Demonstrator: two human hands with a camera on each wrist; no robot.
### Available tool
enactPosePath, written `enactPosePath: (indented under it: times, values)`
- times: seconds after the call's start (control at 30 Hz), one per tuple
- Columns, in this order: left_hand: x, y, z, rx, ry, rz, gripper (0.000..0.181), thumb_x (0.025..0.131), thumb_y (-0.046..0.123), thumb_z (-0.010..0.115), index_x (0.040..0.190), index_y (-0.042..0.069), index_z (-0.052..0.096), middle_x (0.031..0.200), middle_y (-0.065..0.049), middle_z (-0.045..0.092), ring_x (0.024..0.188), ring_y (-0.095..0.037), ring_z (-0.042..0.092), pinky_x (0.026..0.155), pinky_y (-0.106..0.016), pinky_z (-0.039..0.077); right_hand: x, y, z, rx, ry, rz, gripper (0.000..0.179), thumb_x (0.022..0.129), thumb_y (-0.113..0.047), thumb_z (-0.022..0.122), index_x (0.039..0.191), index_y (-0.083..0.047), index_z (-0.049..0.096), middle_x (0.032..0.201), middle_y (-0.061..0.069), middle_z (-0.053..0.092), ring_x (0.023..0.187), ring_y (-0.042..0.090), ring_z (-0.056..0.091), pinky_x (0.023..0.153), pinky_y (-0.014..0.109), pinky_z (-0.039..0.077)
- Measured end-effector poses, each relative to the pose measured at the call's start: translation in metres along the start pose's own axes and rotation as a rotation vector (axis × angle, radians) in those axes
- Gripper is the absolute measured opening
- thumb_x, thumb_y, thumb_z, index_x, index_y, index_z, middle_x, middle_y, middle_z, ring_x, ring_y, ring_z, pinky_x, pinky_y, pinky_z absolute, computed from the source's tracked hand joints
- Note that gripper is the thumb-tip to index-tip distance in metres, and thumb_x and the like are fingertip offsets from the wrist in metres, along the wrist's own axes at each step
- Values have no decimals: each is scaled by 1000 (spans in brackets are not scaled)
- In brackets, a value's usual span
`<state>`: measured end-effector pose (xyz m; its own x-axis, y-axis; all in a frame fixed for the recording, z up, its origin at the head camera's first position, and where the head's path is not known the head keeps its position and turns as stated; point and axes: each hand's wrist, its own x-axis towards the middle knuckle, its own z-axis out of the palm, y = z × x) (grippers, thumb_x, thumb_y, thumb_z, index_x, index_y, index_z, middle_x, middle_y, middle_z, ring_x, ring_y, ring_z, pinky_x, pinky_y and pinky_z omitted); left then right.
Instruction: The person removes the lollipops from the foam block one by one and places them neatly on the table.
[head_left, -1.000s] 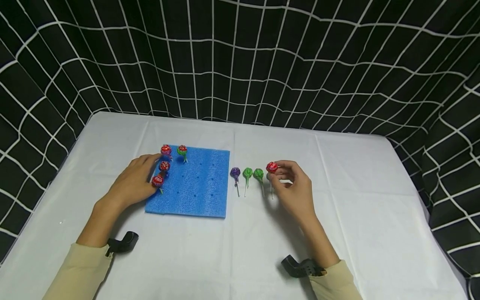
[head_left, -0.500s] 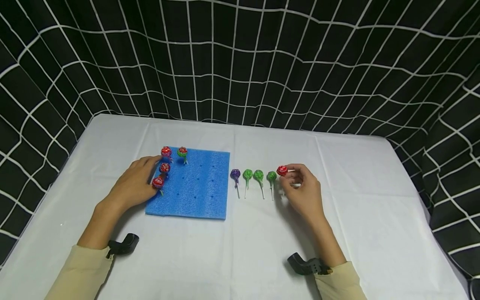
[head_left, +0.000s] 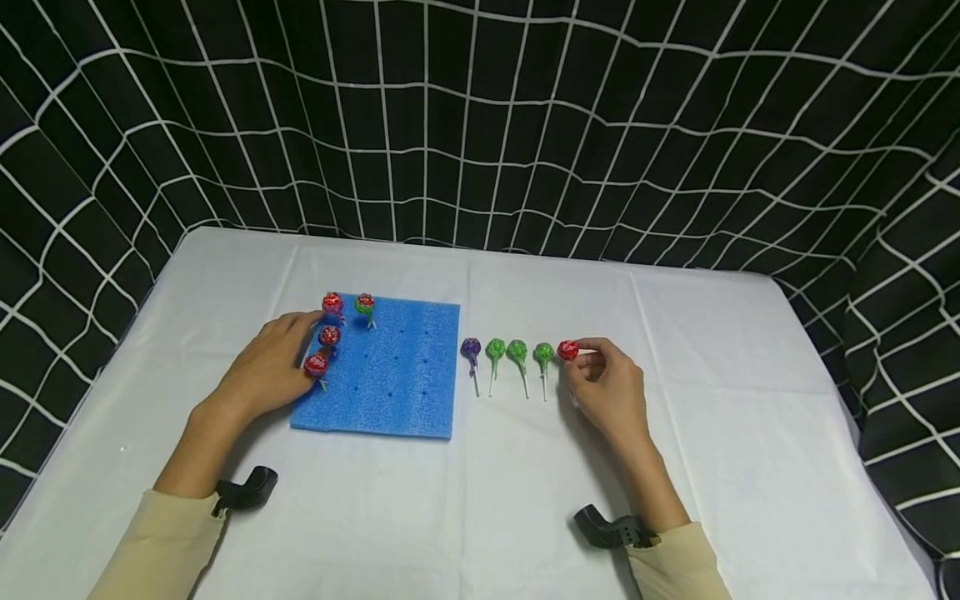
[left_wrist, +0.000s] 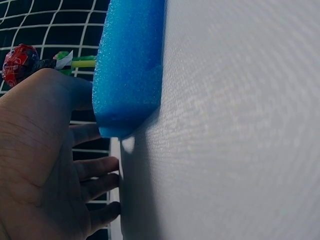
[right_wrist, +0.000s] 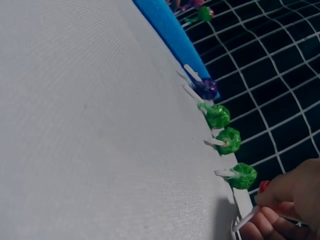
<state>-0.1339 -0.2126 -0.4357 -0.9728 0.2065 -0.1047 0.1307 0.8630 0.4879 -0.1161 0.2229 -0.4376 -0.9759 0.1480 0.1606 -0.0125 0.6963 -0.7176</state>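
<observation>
My left hand (head_left: 266, 358) rests at the left edge of a blue foam block (head_left: 405, 417), its thumb over the foam and its other fingers extended beside it. Close to it, several wrapped lollipops stand in the foam: a red lollipop (head_left: 316, 364), a dark red lollipop (head_left: 329, 335), a pink-red lollipop (head_left: 332, 303) and a green-and-red lollipop (head_left: 364, 303). My right hand (head_left: 611, 387) pinches a red lollipop (head_left: 567, 350) between thumb and fingers; its white stick (right_wrist: 246, 219) shows in the right wrist view, low over the cloth.
Left of my right hand, a row lies on the white cloth (head_left: 375, 517): a purple lollipop (head_left: 471, 348) and green lollipops (head_left: 543, 353), sticks toward me. Small holes (head_left: 396, 358) dot the foam. A black curtain (head_left: 480, 125) with white grid lines hangs behind the table.
My right hand has moved right with the red lollipop, then lowered it toward the cloth beside the row. A green lollipop previously hidden behind it shows now. My left hand stays put.
</observation>
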Motion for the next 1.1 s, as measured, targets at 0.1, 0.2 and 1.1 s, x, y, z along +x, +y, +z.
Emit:
enactPosePath:
  times: [0.1,0.2,1.1]
  values:
    - [0,0,-1,3,3,3,84,84,8,63,163,2,35,164,-28,40,153,-51,34,125,-71,29,1,2,0,-34,9,14,27,92,-5,70,119,-2,74,91,15,79,73,12,68,66,10,47]
    - [1,1,-1,11,0,-6,82,86,10,63,163,2,35,164,-28,39,154,-51,33,125,-71,29,2,3,-1,-57,11,26,28,92,-6,70,119,-2,74,92,15,79,74,13,70,66,11,47]
    - [0,1,1,1,14,17,83,84,9,64,162,1,37,163,-29,41,152,-52,36,124,-72,30,-3,0,2,-137,48,37,30,92,-11,66,119,0,74,87,15,79,74,25,73,67,33,51]
